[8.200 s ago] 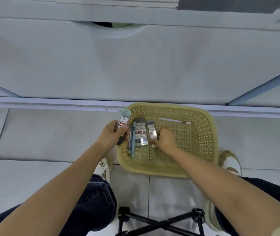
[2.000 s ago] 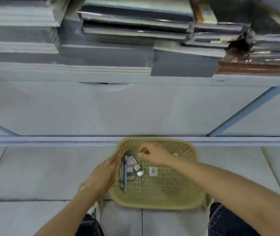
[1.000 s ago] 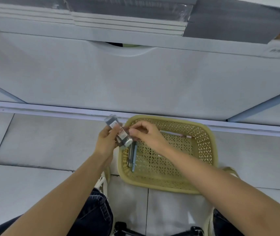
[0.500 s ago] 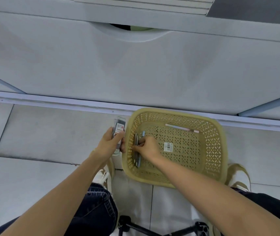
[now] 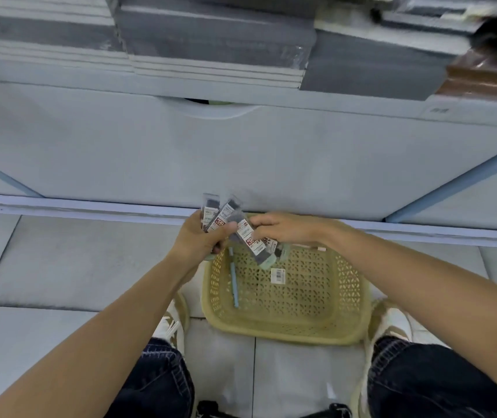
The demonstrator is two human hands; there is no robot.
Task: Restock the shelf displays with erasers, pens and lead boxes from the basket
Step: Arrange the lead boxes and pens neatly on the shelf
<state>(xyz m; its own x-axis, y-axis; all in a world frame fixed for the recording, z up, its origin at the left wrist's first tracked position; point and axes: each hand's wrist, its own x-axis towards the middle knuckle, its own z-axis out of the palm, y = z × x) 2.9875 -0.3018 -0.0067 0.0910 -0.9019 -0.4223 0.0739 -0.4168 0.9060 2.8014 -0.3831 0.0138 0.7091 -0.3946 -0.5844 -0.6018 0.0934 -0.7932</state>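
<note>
1. Two hands meet just above the basket [image 5: 286, 334]. The left hand [image 5: 200, 241] grips a fan of lead boxes [image 5: 215, 217], fingers curled round them. The right hand [image 5: 283, 232] pinches other boxes [image 5: 254, 247] just beside it.
2. I judge this to be the gathering step. Next, both lots need merging into one firm grip before being carried to a display I can't see.
3. Boxes: slim, flat, glossy clear plastic with red-and-white labels, probably slippery when stacked.
4. Basket: pale yellow lattice plastic on floor tiles, with a thin blue pen [image 5: 234, 282] lying inside.
</note>
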